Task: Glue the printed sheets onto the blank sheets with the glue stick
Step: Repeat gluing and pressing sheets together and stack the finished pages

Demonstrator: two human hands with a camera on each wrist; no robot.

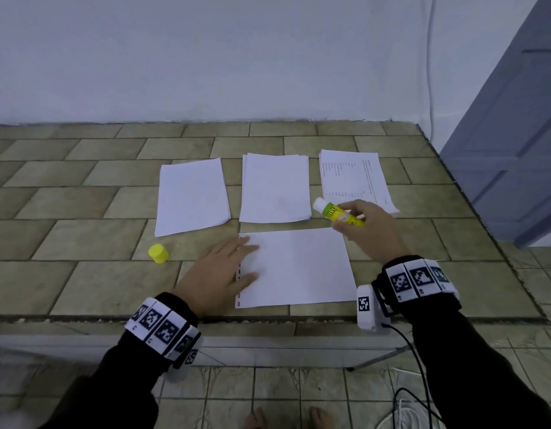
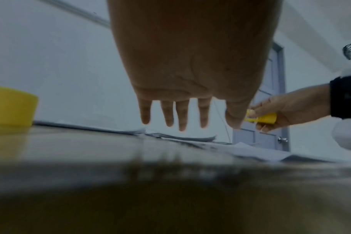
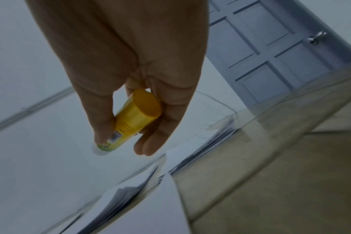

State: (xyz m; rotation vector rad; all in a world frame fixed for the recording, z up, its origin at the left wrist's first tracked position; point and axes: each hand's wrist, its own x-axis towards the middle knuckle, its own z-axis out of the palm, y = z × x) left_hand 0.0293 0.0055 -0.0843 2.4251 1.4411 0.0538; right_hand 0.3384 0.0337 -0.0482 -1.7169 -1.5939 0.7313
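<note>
A white sheet (image 1: 302, 267) lies face down near the table's front edge, print marks showing along its left border. My left hand (image 1: 220, 270) rests flat with straight fingers on that left border; its spread fingers (image 2: 182, 115) show in the left wrist view. My right hand (image 1: 367, 226) grips the uncapped yellow-green glue stick (image 1: 339, 213) above the sheet's far right corner, white tip pointing left. The same glue stick (image 3: 134, 120) is held between thumb and fingers in the right wrist view. The yellow cap (image 1: 158, 253) stands on the table to the left.
At the back lie three piles: a blank pile (image 1: 192, 196) on the left, another blank pile (image 1: 275, 188) in the middle, a printed pile (image 1: 354, 181) on the right. The table's right edge (image 1: 472, 193) runs beside a grey door (image 1: 515, 134). A cable (image 1: 419, 366) hangs below my right wrist.
</note>
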